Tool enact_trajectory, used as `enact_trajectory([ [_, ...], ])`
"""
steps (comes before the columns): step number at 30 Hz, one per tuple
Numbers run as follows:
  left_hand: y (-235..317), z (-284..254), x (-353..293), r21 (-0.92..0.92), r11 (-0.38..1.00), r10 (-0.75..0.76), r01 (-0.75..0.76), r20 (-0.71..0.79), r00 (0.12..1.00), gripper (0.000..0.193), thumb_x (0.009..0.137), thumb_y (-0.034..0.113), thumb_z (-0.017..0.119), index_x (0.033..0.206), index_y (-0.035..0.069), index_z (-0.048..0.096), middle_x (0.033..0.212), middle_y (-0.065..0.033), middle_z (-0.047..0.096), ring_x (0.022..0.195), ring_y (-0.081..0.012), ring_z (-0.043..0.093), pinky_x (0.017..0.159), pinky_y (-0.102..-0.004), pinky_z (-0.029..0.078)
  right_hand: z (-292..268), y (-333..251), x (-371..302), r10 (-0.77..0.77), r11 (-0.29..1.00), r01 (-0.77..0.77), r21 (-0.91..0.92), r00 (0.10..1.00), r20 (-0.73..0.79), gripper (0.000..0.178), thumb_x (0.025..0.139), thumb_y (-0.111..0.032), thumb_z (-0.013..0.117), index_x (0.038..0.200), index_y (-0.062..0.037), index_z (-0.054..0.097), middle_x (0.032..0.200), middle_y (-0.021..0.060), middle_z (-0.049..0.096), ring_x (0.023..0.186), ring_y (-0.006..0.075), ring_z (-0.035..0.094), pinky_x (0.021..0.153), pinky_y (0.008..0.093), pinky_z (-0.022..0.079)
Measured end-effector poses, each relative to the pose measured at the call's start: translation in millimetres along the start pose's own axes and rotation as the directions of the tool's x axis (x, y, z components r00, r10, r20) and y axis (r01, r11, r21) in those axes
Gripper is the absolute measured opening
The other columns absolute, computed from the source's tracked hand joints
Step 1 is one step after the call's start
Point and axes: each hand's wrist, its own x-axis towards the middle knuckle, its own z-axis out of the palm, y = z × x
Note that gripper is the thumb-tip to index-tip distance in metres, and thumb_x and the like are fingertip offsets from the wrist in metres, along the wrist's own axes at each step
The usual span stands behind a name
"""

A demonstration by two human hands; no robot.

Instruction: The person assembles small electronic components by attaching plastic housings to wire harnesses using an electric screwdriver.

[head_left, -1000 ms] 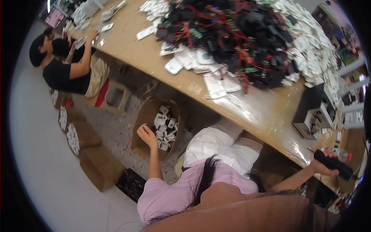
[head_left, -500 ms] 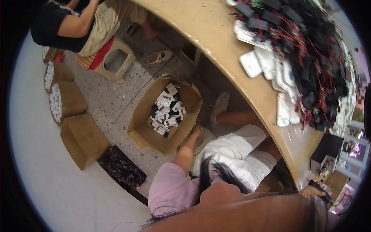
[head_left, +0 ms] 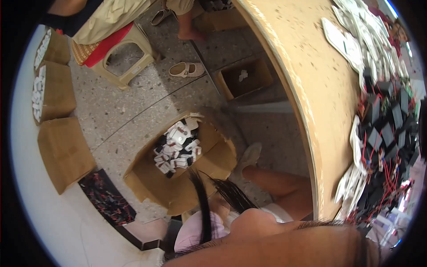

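Observation:
Beside my legs a large open cardboard box (head_left: 147, 178) stands on the floor. Inside it lies a heap of small white plastic-cased pieces (head_left: 178, 140) mixed with black parts. A patch of skin of my left arm (head_left: 218, 205) shows at the box's near rim, partly behind dark strands of hair. The fingers of my left hand cannot be made out there. My right hand is out of the picture. On the curved tabletop (head_left: 284, 66) at the right lie white plastic shells (head_left: 342, 42) and a pile of black blocks (head_left: 393, 115) with red wires.
Along the left wall stand cardboard boxes (head_left: 58, 91), some filled with white pieces, and a dark tray of wired parts (head_left: 106, 198). A person sits by a plastic stool (head_left: 126, 55) at the upper left. A shoe (head_left: 187, 69) and another box (head_left: 244, 79) lie beyond.
The view has swung, bringing the floor box nearer and lower. My right hand, with a black handheld object before, has left the picture. My left hand, earlier at the box rim, is now mostly hidden.

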Motion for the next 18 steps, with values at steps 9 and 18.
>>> enact_trajectory([
  [9,45,88,3,-0.187,0.982,-0.038,0.018,-0.101,0.994,0.023,0.076,0.013,0.061,0.097,0.006,0.068,0.093,-0.0193,0.054,0.082,-0.0332,0.057,0.076,-0.0394,0.047,89,0,30,-0.081,0.992,0.084,-0.089,0.996,0.038,0.055,0.088,-0.05,0.052,0.093,0.0046,0.053,0.079,0.0199,0.056,0.067,0.0285,0.054,0.057,0.0348,0.047],
  [18,32,115,-43,-0.214,0.977,-0.036,-0.009,-0.204,0.978,0.023,0.076,0.013,0.062,0.098,0.006,0.068,0.094,-0.0191,0.053,0.082,-0.0322,0.057,0.076,-0.0385,0.047,76,-13,38,-0.054,0.968,0.042,-0.248,0.998,-0.04,0.061,0.086,-0.053,0.052,0.099,0.0071,0.053,0.087,0.0238,0.057,0.075,0.0321,0.056,0.063,0.0379,0.049],
])
